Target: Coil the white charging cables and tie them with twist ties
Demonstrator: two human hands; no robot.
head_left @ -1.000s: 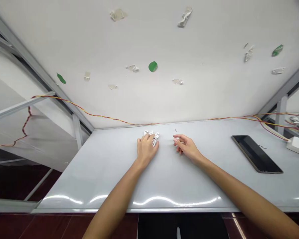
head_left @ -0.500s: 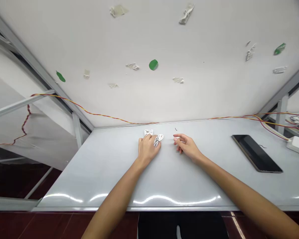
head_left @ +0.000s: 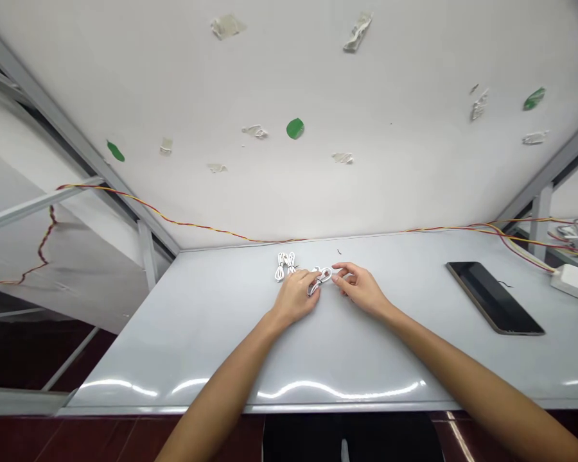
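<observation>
Left hand (head_left: 296, 298): back upward, low over the surface, fingers (head_left: 312, 282) curled inward and closed in a grip, pointing forward and right. Left forearm (head_left: 231, 385): bare, stretched out from the lower edge of the view, rising rightward; wrist straight. Right hand (head_left: 361, 290): just beside the left, palm turned leftward, fingers half-curled, thumb and forefinger (head_left: 340, 268) drawn near each other at the tips; whether they meet cannot be told. Right forearm (head_left: 462, 378): bare, extended from the lower right corner, angled leftward; wrist slightly bent. Both hands nearly meet at the fingertips.
</observation>
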